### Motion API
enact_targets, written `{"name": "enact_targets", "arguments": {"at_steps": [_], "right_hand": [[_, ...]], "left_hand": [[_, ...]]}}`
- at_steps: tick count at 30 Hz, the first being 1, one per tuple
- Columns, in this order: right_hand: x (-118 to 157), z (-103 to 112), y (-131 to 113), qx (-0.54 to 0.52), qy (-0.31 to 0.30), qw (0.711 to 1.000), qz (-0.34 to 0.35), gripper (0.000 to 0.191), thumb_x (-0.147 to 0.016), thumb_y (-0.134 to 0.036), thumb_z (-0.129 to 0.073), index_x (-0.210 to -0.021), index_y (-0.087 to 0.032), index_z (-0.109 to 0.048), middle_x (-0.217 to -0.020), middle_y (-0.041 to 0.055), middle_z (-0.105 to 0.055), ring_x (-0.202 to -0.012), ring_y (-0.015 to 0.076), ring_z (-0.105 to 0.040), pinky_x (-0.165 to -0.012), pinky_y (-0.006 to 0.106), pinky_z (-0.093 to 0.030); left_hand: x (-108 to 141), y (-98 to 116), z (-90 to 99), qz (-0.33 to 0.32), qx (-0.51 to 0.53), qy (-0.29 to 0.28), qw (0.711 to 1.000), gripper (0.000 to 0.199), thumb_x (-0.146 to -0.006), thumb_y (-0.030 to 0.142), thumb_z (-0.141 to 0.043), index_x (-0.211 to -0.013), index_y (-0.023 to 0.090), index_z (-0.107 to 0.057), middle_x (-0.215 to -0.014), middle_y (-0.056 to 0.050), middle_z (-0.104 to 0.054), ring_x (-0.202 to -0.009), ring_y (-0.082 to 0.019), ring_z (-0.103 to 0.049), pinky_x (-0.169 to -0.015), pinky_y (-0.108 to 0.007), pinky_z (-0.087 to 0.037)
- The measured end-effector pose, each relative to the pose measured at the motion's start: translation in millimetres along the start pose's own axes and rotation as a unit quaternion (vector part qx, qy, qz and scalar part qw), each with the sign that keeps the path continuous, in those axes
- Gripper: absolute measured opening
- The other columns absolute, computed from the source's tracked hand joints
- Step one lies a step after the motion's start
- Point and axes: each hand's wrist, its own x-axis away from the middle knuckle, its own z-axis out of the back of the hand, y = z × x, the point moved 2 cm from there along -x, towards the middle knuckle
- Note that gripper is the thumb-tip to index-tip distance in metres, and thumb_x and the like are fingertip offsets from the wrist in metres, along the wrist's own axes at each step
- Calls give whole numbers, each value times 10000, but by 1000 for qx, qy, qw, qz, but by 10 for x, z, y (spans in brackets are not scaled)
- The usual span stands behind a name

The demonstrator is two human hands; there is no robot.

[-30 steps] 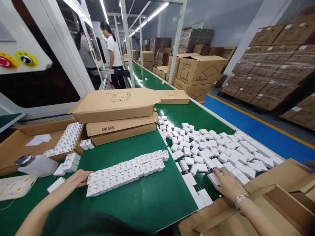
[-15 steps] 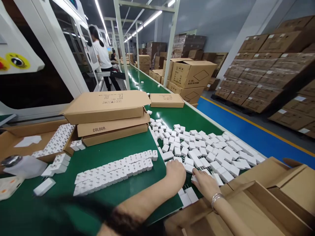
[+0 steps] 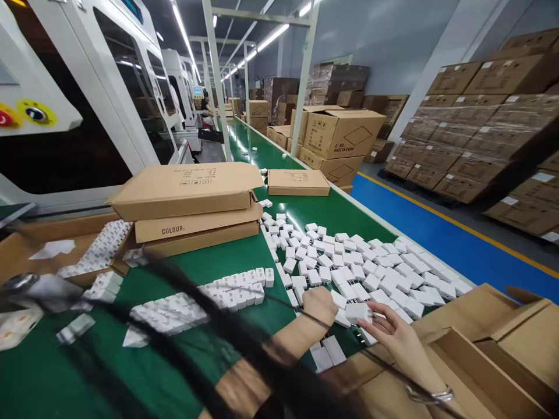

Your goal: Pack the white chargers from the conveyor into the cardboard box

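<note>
left hand [image 3: 320,305]: we have it at the near left edge of the heap [image 3: 371,282], back of the hand up; its fingers are hidden, so we cannot tell whether it grips anything.
right hand [image 3: 388,329]: we pinch the prong end of one charger [image 3: 357,313] between thumb and fingers; a blurred bracelet [image 3: 425,396] circles the wrist.
charger: we hold it just right of our left hand, at the near part of the heap.
heap: white blocks like it lie loose at mixed angles on the green belt [image 3: 345,212].
rows [image 3: 174,308]: two lines of such blocks stand side by side on our bench [image 3: 227,256], left of the belt.
tray [image 3: 70,224]: at our far left, it holds packed blocks [image 3: 100,247]; a bottle [image 3: 56,293] is just in front.
flat boxes [image 3: 196,189]: they are stacked behind the rows.
open box [image 3: 476,355]: it is near our right arm.
hair [image 3: 279,372]: dark strands blur across our view.
</note>
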Motion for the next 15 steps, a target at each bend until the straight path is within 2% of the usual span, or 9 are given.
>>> {"name": "enact_targets", "arguments": {"at_steps": [3,5,7,9,11,15], "right_hand": [[-28,-271,-120,-34,-51,998,22,485,-668,-500,-784,-1066,-255,-652,-1019,78,-751,-878,320,-763,-730,401,-655],[-54,-544,-210,-45,-97,993,42,420,-700,-463,-777,-1053,-265,-667,-956,48,-756,-838,294,-764,-710,391,-651],[-75,-866,-316,-51,-140,986,71,345,-744,-431,-761,-1041,-274,-680,-908,18,-757,-811,254,-753,-721,388,-646],[-80,-1187,-431,-55,-173,978,102,301,-794,-405,-742,-1053,-264,-679,-894,1,-750,-798,218,-733,-749,404,-641],[-67,-1459,-535,-55,-190,972,131,269,-865,-394,-697,-1082,-238,-669,-910,0,-737,-825,201,-720,-779,422,-632],[-30,-1773,-660,-48,-179,969,164,273,-962,-384,-603,-1167,-207,-636,-1018,29,-714,-948,216,-704,-837,441,-611]], "left_hand": [[286,-290,325,57,-6,44,997,359,-894,187,-566,-1226,50,-572,-866,-247,-739,-912,-346,-736,-676,-389,-472],[488,-513,492,93,-9,70,993,340,-905,192,-509,-1218,65,-545,-834,-232,-738,-879,-352,-741,-664,-378,-468],[648,-705,569,123,-14,91,988,292,-925,200,-454,-1186,101,-541,-829,-216,-737,-845,-344,-743,-659,-366,-463],[746,-848,560,146,3,116,982,262,-939,237,-440,-1163,143,-541,-864,-219,-734,-842,-353,-737,-665,-373,-458],[798,-950,496,160,67,138,975,240,-947,293,-434,-1129,177,-539,-906,-230,-724,-864,-381,-722,-687,-404,-453],[909,-1070,332,152,186,132,962,194,-956,305,-361,-1030,221,-519,-879,-161,-690,-864,-364,-704,-736,-439,-472]]}}
